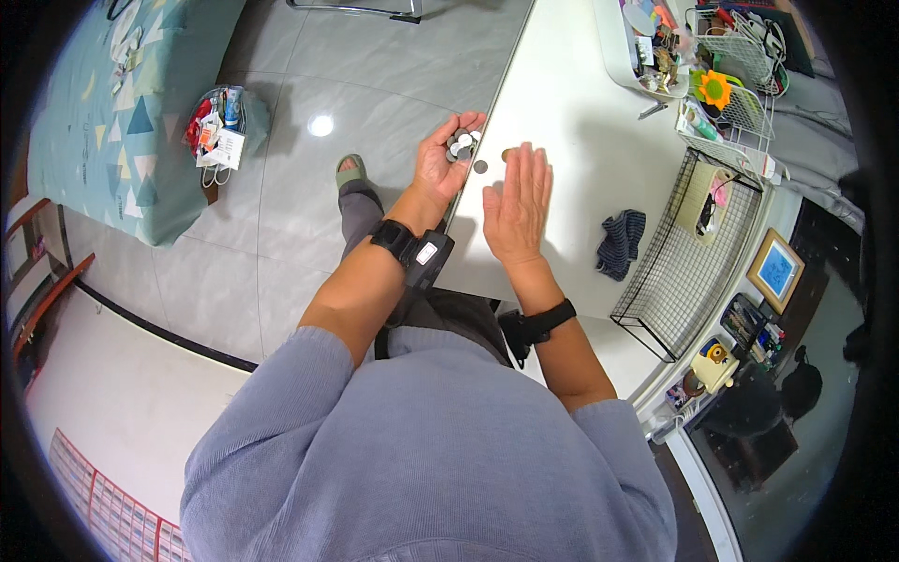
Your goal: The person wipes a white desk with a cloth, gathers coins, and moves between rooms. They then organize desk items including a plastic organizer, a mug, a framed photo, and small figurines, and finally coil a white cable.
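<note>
My left hand [434,171] is cupped palm up at the edge of the white table [585,131]. A small heap of silver coins [463,144] rests in its palm, against the tabletop's rim. Flat on the tabletop, fingers stretched out and held together, lies my right hand [518,201]. Between the two hands sits a dark grey coin [480,167]. A brass-coloured coin [507,155] shows partly beside the right fingertips; the rest of it is hidden by them. Both wrists wear black straps, the left one with a boxy device.
A crumpled dark striped cloth [620,244] lies right of my right hand, beside a black wire basket [698,248]. Beyond stand a white tray of small items [613,66] and white wire racks [749,108]. A filled bin [221,131] stands near the patterned-cloth-covered bed [122,122].
</note>
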Action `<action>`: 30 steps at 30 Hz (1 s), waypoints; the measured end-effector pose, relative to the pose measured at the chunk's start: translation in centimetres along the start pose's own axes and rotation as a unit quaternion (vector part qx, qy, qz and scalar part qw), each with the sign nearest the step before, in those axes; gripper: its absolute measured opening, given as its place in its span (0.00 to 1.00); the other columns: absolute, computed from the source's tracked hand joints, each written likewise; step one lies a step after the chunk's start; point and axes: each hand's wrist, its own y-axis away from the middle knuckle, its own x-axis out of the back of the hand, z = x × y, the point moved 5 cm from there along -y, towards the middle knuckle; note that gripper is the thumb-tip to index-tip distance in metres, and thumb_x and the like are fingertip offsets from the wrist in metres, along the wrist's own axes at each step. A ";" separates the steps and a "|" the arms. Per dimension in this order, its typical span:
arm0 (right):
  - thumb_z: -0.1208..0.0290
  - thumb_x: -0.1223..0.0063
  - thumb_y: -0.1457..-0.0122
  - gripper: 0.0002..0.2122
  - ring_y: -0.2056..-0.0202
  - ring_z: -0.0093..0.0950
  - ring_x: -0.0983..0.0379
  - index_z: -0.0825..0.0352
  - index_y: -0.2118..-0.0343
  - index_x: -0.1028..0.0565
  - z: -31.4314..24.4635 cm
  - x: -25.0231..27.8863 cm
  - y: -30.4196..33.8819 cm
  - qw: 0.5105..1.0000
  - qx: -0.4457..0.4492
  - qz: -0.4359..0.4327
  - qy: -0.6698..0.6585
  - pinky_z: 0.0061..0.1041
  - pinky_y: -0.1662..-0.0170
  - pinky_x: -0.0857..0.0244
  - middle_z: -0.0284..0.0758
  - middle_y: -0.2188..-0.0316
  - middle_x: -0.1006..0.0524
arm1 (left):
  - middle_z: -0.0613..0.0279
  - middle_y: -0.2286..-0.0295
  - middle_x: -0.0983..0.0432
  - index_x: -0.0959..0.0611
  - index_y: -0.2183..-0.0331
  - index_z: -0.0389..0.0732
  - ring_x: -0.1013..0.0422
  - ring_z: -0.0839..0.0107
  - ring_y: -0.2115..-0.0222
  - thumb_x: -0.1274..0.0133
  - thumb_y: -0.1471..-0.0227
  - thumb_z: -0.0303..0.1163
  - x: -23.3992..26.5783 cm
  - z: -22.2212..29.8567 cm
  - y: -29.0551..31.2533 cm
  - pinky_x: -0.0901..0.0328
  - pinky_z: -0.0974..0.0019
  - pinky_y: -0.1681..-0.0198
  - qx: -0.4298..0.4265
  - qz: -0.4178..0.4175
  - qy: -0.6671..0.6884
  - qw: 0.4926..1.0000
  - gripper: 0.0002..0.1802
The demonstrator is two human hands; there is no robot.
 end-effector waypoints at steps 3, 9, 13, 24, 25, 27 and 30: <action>0.63 0.54 0.45 0.29 0.39 0.47 0.56 0.73 0.43 0.44 -0.1 -0.5 1.0 0.996 -0.009 -0.071 0.045 0.48 0.39 0.65 0.47 0.41 0.46 | 0.50 0.60 0.27 0.24 0.64 0.31 0.32 0.60 0.56 0.54 0.45 0.34 0.3 -0.1 0.2 0.37 0.58 0.50 0.005 -0.005 0.000 1.000 0.14; 0.61 0.51 0.47 0.30 0.39 0.46 0.55 0.70 0.43 0.43 -3.5 -2.0 -0.3 0.997 0.065 -0.050 0.007 0.48 0.39 0.66 0.44 0.41 0.45 | 0.53 0.61 0.28 0.25 0.63 0.32 0.33 0.60 0.58 0.54 0.45 0.35 0.4 -0.5 1.3 0.38 0.58 0.50 0.072 0.019 0.003 0.997 0.15; 0.67 0.46 0.52 0.29 0.39 0.47 0.55 0.67 0.46 0.39 2.5 3.9 2.0 0.995 -0.055 0.076 0.038 0.53 0.41 0.64 0.47 0.43 0.44 | 0.53 0.66 0.27 0.25 0.67 0.32 0.32 0.61 0.60 0.55 0.44 0.33 2.8 -0.5 0.7 0.36 0.57 0.51 0.066 0.055 0.030 0.996 0.13; 0.59 0.57 0.42 0.25 0.42 0.49 0.51 0.68 0.45 0.39 19.2 4.9 7.3 0.908 -0.337 0.128 0.215 0.50 0.42 0.57 0.50 0.41 0.47 | 0.64 0.78 0.35 0.30 0.77 0.42 0.39 0.74 0.81 0.54 0.44 0.38 3.5 3.9 2.9 0.42 0.75 0.83 0.125 0.019 -0.065 0.990 0.13; 0.60 0.57 0.43 0.25 0.42 0.48 0.50 0.68 0.45 0.38 18.9 4.6 6.0 0.894 -0.357 0.140 0.231 0.50 0.43 0.56 0.50 0.42 0.46 | 0.65 0.80 0.38 0.30 0.78 0.43 0.42 0.75 0.84 0.54 0.44 0.40 2.3 4.6 3.9 0.46 0.76 0.86 0.150 -0.039 -0.060 0.986 0.15; 0.63 0.55 0.45 0.24 0.43 0.46 0.48 0.68 0.46 0.37 15.8 3.0 1.8 0.927 -0.278 0.121 0.221 0.48 0.44 0.54 0.49 0.43 0.43 | 0.70 0.83 0.45 0.36 0.82 0.47 0.49 0.79 0.87 0.57 0.42 0.44 1.2 6.9 5.4 0.56 0.76 0.90 0.115 0.017 -0.086 0.989 0.20; 0.65 0.53 0.49 0.23 0.45 0.41 0.46 0.68 0.49 0.35 6.5 0.4 -4.5 0.974 -0.143 0.081 0.156 0.41 0.43 0.54 0.42 0.47 0.38 | 0.70 0.84 0.46 0.39 0.84 0.48 0.49 0.79 0.87 0.59 0.41 0.45 -1.5 10.4 8.2 0.56 0.77 0.90 0.088 0.000 -0.088 0.992 0.22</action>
